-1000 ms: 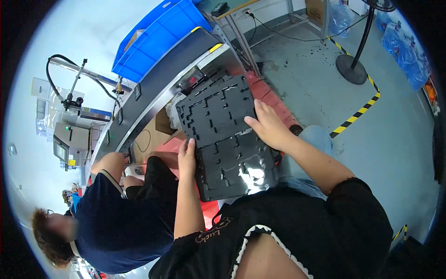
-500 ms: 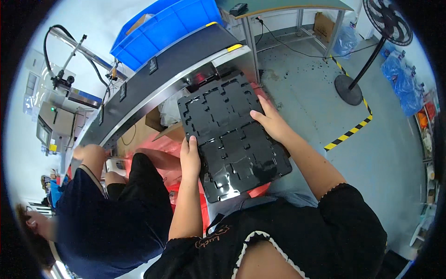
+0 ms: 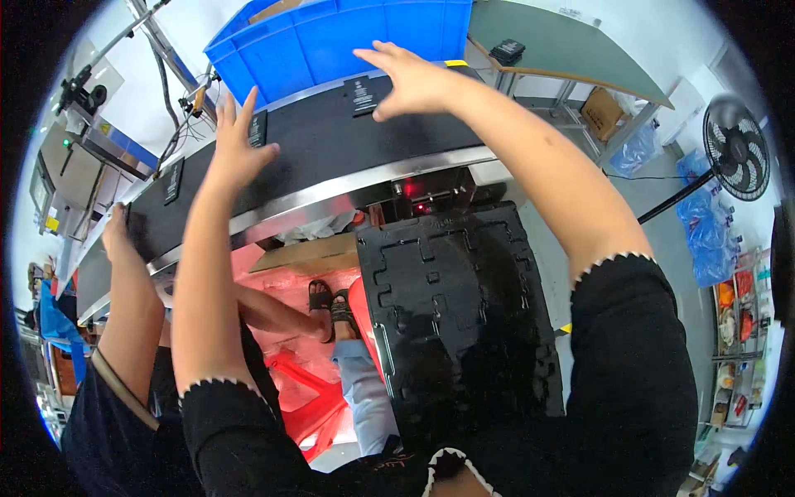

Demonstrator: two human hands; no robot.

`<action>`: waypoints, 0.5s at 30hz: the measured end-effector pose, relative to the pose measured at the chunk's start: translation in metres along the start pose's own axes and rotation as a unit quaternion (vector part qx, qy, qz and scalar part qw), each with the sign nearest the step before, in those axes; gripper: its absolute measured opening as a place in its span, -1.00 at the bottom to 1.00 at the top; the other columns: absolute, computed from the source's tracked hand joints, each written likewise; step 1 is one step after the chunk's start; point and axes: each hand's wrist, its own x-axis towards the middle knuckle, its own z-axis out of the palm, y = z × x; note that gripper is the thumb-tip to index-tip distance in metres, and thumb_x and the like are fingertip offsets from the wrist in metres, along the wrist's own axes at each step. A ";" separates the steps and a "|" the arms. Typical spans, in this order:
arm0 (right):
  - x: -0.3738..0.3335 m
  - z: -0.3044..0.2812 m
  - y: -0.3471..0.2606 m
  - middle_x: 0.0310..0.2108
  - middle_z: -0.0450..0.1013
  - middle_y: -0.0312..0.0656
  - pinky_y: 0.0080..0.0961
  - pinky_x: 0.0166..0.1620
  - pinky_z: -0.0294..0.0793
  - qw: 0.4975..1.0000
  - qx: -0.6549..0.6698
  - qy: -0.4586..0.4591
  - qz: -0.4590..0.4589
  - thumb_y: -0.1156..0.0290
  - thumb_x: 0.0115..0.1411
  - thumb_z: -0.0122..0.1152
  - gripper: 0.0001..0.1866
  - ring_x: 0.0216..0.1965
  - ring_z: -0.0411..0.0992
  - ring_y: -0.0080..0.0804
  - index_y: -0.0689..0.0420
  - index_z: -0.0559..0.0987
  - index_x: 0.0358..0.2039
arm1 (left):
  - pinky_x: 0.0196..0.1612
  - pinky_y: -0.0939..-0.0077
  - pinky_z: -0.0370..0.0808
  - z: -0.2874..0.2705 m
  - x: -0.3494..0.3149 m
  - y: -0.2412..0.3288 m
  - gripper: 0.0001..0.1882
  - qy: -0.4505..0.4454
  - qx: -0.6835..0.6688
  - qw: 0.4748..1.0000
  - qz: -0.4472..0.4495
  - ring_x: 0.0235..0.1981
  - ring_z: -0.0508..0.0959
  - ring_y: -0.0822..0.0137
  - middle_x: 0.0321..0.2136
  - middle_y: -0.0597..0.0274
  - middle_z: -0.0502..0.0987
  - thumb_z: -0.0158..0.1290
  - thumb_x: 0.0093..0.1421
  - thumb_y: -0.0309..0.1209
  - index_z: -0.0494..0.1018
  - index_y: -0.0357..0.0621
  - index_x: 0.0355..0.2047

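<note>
Both my arms reach out over a black conveyor belt (image 3: 310,157). My left hand (image 3: 236,149) is open, fingers spread, beside a flat black rectangular piece (image 3: 259,128) that it partly hides. Farther right, my right hand (image 3: 411,83) is also open, its thumb close to another flat black piece with pale print (image 3: 362,97). I cannot tell whether either hand touches its piece. Below the belt, in front of my body, rests a glossy black moulded plastic tray (image 3: 455,306), with neither hand on it.
A third black piece (image 3: 173,181) lies farther left on the belt, near a co-worker's hand (image 3: 116,230). Behind the belt stands a blue plastic bin (image 3: 348,41). At the back right are a green table (image 3: 563,45) and a black fan (image 3: 735,153).
Both hands have let go of the black tray and moved up over the belt, spreading their fingers. The tray now lies nearer my body. The view has shifted toward the belt.
</note>
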 end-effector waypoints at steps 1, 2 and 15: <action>0.021 0.004 0.017 0.36 -0.12 0.15 -0.21 0.36 0.00 0.997 -0.041 -0.063 0.030 0.21 -0.22 0.41 0.12 0.39 -0.14 0.04 -0.05 0.03 0.36 | 0.37 0.07 -0.15 0.012 0.025 -0.015 0.08 -0.087 0.024 0.996 -0.010 0.40 -0.26 -0.13 0.37 -0.19 -0.30 0.31 -0.12 -0.43 -0.05 0.33 0.37; 0.043 0.009 0.027 0.32 -0.01 0.15 -0.24 0.32 0.08 0.991 -0.058 -0.116 0.044 0.22 -0.27 0.40 0.13 0.35 -0.03 0.00 -0.04 0.06 0.36 | 0.36 0.07 -0.11 0.012 0.040 -0.035 0.08 -0.153 0.003 0.988 -0.033 0.38 -0.19 -0.16 0.36 -0.20 -0.20 0.33 -0.14 -0.29 -0.03 0.30 0.36; -0.075 -0.034 -0.011 0.08 0.24 0.23 -0.30 0.20 0.25 0.997 -0.062 0.051 0.008 0.16 -0.25 0.37 0.03 0.15 0.23 0.05 0.33 0.17 0.24 | 0.30 0.33 0.11 0.052 0.039 0.002 -0.10 -0.184 -0.105 0.977 0.033 0.27 0.23 0.09 0.24 -0.10 0.23 0.19 0.06 0.07 0.18 -0.22 0.26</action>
